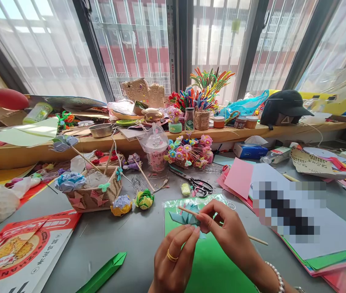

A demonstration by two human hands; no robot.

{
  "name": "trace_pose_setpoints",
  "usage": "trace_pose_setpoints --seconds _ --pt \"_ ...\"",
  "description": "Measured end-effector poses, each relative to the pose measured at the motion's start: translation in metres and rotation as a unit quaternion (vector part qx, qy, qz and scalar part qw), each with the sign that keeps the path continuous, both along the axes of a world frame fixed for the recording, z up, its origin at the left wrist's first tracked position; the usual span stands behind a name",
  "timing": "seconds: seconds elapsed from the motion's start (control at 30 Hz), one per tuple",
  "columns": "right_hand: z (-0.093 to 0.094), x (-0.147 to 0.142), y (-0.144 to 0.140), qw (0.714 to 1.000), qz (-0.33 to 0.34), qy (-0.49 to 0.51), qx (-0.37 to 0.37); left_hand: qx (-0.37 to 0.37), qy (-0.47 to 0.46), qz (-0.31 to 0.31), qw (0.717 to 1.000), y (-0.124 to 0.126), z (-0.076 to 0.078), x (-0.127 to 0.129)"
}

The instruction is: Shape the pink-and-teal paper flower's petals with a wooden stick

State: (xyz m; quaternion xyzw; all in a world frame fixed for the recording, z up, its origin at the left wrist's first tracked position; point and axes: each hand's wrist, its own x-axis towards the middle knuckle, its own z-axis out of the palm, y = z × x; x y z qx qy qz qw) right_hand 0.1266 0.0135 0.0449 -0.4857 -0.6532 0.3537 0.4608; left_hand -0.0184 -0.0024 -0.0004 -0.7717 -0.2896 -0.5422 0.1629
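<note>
Above the green paper (214,264) in front of me, my left hand (174,254), with a gold ring, pinches a light teal folded-paper flower (185,218). My right hand (226,224) grips a thin wooden stick (188,210), its near end lying across the paper petals. The stick's other end sticks out behind my right wrist. Fingers cover part of the flower. To the left lies a folded green paper strip (104,274). Finished-looking paper flowers, one yellow-green (144,199) and one purple-yellow (121,205), sit beyond my hands.
Black-handled scissors (201,186) lie just past the green paper. A cardboard box (99,191) with paper flowers stands left. Stacked coloured paper (297,211) is at right, a printed food bag (23,248) at left. A cluttered wooden ledge (142,138) runs below the windows.
</note>
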Motion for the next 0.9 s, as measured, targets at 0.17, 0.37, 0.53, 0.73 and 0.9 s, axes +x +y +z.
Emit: trace_pose_setpoints --seconds 0.17,0.37,0.53,0.73,0.9 --pt "0.000 0.000 0.002 0.999 0.003 0.034 -0.028 -0.011 0.032 -0.023 0.999 0.000 -0.006 -0.006" --pt "-0.002 0.002 0.002 0.999 0.014 0.034 -0.038 -0.012 0.025 -0.016 1.000 0.000 0.001 -0.002" --pt "-0.001 0.001 0.002 0.998 0.026 0.029 -0.038 -0.001 -0.006 0.039 0.999 0.000 0.004 0.000" --pt "0.000 0.000 0.001 0.996 0.033 0.053 -0.059 0.024 0.055 0.021 0.998 -0.006 0.006 -0.007" --pt "-0.001 0.001 0.002 0.995 0.033 0.063 -0.070 0.020 0.072 0.016 0.997 -0.006 0.010 -0.006"
